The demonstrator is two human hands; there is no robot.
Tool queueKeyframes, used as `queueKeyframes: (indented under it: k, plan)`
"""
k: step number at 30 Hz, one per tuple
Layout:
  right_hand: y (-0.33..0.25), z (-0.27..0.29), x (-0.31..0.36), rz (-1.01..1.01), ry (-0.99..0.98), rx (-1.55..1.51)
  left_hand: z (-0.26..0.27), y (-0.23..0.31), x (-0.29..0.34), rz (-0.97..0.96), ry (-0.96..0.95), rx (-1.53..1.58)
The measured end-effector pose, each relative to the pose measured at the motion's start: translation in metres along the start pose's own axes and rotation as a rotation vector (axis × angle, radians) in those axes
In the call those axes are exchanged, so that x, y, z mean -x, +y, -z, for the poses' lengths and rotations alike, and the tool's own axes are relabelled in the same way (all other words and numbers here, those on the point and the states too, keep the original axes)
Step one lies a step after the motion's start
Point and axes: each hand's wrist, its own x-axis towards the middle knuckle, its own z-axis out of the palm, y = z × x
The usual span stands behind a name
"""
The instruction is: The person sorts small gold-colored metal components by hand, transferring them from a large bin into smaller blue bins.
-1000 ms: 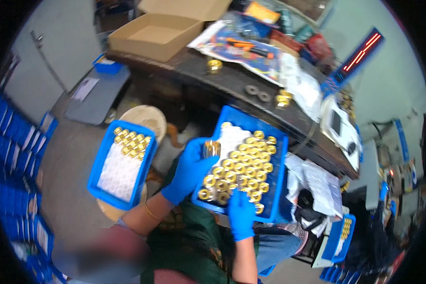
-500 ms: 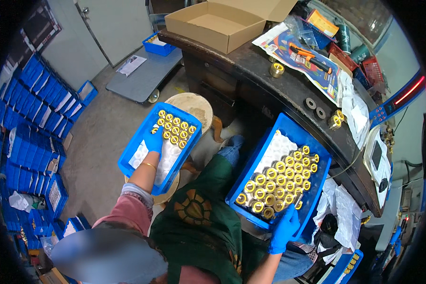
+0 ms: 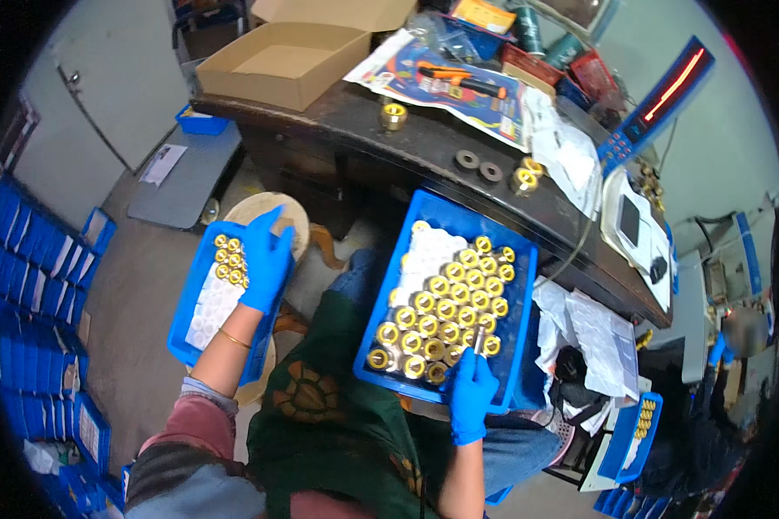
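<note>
My left hand (image 3: 268, 262), in a blue glove, is raised over the right side of the smaller blue tray (image 3: 178, 333), fingers stretched out and slightly blurred, with nothing visible in them. Several brass fittings (image 3: 228, 258) with yellow rims stand in that tray on white paper padding. Over the near right corner of the larger blue tray (image 3: 521, 298), my right hand (image 3: 473, 394), also gloved, is closed around a slim metal pin (image 3: 479, 339) that points up. Rows of yellow-rimmed brass fittings (image 3: 447, 309) fill much of this tray, beside a white dimpled sheet (image 3: 426, 259).
A round wooden stool (image 3: 287, 212) supports the smaller tray. Along the far side runs a dark desk (image 3: 337, 130) with a cardboard box (image 3: 281, 65), an orange-handled tool (image 3: 459, 78) and two grey rings (image 3: 479, 165). Blue bins (image 3: 35, 294) are stacked at left; another person works at far right.
My left hand has lifted from the fittings in the smaller tray and moved right, its fingers spreading out. The view has shifted to the right. My right hand still grips the metal pin.
</note>
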Motion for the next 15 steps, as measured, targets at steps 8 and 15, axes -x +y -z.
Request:
queueKeyframes:
  k: [8, 15]
  plan:
    - [-0.017, 0.0, 0.003, 0.063, 0.031, -0.017, -0.17, 0.113, 0.016, -0.68, -0.612, 0.01]
    - [-0.008, 0.003, 0.0, 0.143, 0.094, 0.054, -0.185, 0.127, 0.007, -0.408, -0.886, -0.106]
